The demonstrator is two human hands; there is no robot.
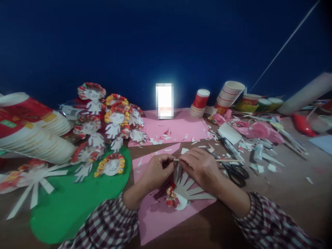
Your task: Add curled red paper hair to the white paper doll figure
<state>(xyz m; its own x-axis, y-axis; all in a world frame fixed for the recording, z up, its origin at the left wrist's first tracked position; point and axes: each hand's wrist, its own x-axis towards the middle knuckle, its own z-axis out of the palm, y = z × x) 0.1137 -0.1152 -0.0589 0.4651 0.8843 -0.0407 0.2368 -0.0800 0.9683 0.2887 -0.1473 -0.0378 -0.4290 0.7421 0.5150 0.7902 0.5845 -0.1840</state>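
Over one pink sheet [158, 224], the left hand [158, 171] pinches one paper strip [177, 174]; the right hand [203, 167] grips one thin stick [229, 160].

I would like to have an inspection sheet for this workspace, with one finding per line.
Surface: brown table, partly covered by pink sheets and a green mat.
Job's things: cut paper piece with fanned strips; thin stick.
Clutter: paper scraps, scissors, cup stacks at both sides.
Hands: left hand pinches a strip's end; right hand holds the stick.
Cables: nothing certain; thin pale line, upper right, unclear.
Surroundings: dark blue backdrop; paper figures at left.
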